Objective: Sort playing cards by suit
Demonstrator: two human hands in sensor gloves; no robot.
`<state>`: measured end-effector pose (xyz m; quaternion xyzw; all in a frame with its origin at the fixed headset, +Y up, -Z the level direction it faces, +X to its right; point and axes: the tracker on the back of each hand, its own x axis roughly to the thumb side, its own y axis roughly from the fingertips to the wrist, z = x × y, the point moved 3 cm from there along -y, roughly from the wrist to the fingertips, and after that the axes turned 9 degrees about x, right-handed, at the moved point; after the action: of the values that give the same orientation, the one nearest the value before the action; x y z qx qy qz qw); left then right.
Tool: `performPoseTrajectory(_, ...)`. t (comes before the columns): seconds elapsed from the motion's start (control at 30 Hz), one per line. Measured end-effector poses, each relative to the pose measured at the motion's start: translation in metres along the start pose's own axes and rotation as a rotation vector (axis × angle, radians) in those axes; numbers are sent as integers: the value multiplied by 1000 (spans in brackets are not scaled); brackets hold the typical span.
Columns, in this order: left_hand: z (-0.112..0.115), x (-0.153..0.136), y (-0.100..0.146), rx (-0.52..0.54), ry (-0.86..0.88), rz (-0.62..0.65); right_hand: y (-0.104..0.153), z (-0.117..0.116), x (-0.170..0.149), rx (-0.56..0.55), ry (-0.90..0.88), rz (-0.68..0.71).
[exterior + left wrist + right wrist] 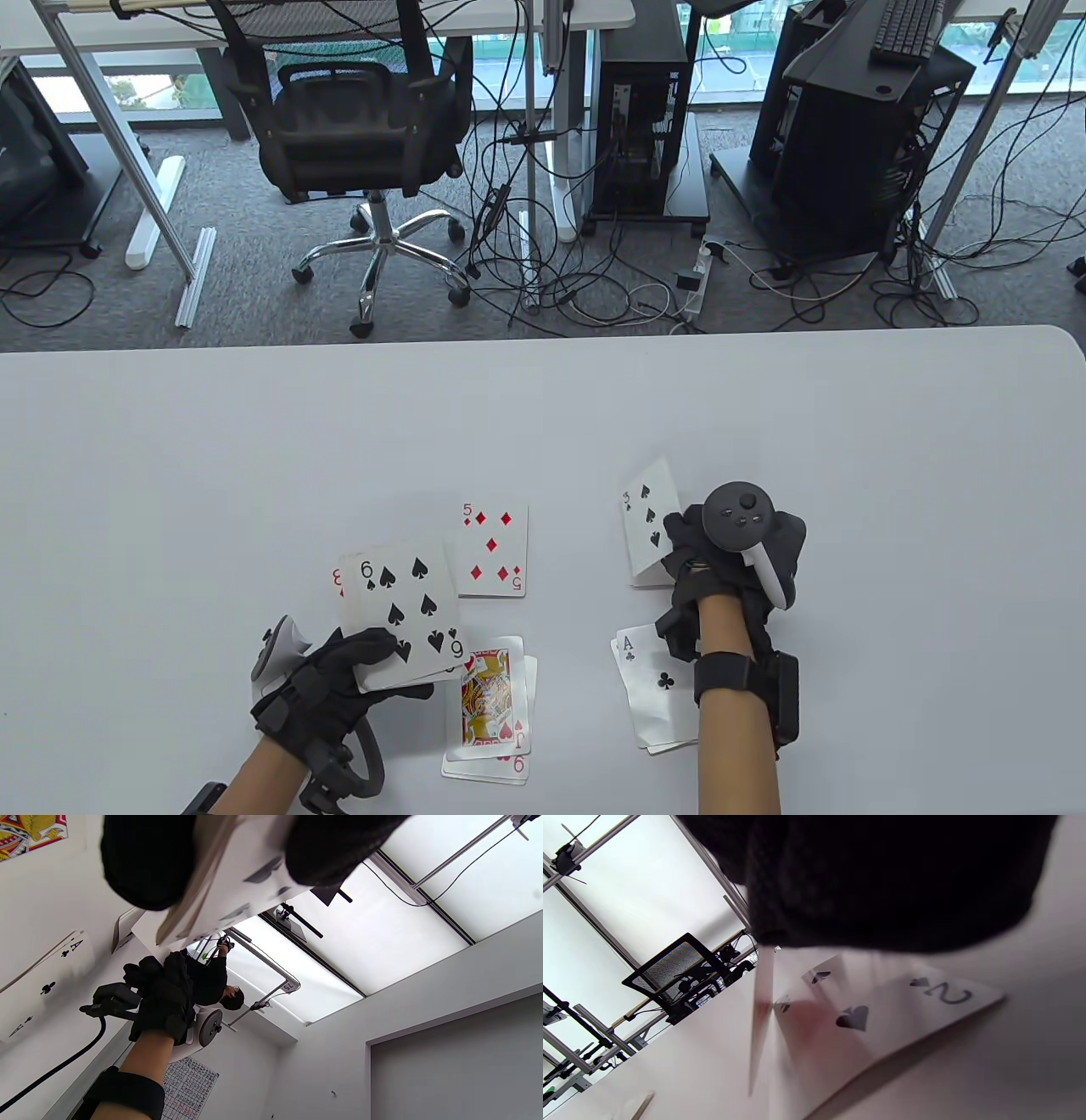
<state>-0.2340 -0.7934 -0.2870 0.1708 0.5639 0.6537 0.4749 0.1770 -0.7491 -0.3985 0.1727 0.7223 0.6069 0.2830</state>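
Nearest the bottom edge of the white tabletop (170, 441), a small pile topped by a face-up jack of hearts card (490, 698) lies between the two forearms. To its right, partly under the right wrist, sits a pile topped by the ace of clubs card (655, 683).

The left hand (339, 679), in a black sensor glove, grasps a fanned stack of cards (403, 611) with the six of spades on top; a red-marked card edge shows behind it.

The right hand (721, 569), also gloved, pinches a tilted five of spades card (652, 518), raised above a two of spades card (882, 1014) lying flat on the tabletop.

Just beyond the left hand's stack, a five of diamonds card (492, 552) lies face up, alone.

Beyond the tabletop stand a black mesh office chair (365, 127) and black computer towers (848, 144).
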Motion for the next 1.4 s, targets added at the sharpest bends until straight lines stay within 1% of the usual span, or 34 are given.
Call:
performPoseTrajectory(0.07,0,0,0,4,0,0,-2,-4,-7,-21,56,-77)
performPoseTrajectory(0.1,-1,0,0,6,0,0,-3,-7,-9,-23,124,-127)
performPoseTrajectory(0.2,0,0,0,8,0,0,-9,-16,-12,48,324,-215)
performPoseTrajectory(0.23,0,0,0,7,0,0,-10,-18,-12,66,358,-229)
performPoseTrajectory(0.3,-1,0,0,8,-1,1,-13,-25,-9,101,431,-234)
performPoseTrajectory(0.6,-1,1,0,7,-3,2,-14,-40,4,138,709,-271)
performPoseTrajectory(0.63,-1,1,0,7,-3,2,-13,-39,6,127,718,-274)
performPoseTrajectory(0.73,-1,1,0,7,0,2,-8,-29,18,21,754,-227)
performPoseTrajectory(0.8,-1,1,0,5,0,2,-4,-24,32,5,759,-170)
performPoseTrajectory(0.87,-1,1,-1,3,0,3,3,-21,52,-15,713,-66)
performPoseTrajectory(0.9,-1,0,-1,4,1,1,9,-21,66,-22,658,13)
performPoseTrajectory(0.93,-1,0,-1,4,1,-1,14,-21,74,-28,614,63)
performPoseTrajectory(0.97,-1,0,-1,4,1,-4,22,-24,88,-22,535,152)
performPoseTrajectory(1.0,-1,-1,0,5,0,-5,27,-27,95,-9,485,203)
performPoseTrajectory(1.03,-2,-1,0,5,-1,-6,38,-34,109,26,357,306)
performPoseTrajectory(1.1,-1,-1,0,6,-1,-6,56,-47,128,87,159,458)
performPoseTrajectory(1.13,-2,-1,0,7,-2,-4,66,-55,136,115,66,506)
performPoseTrajectory(1.2,-2,0,0,9,-2,-2,83,-72,146,188,-66,599)
performPoseTrajectory(1.23,-2,0,0,9,-2,-1,89,-79,149,210,-106,621)
performPoseTrajectory(1.3,-2,-1,0,11,-3,-2,104,-100,154,296,-189,661)
performPoseTrajectory(1.37,-2,-1,0,9,-5,-5,112,-114,156,356,-199,667)
performPoseTrajectory(1.4,-2,-1,0,7,-6,-7,116,-120,158,369,-187,677)
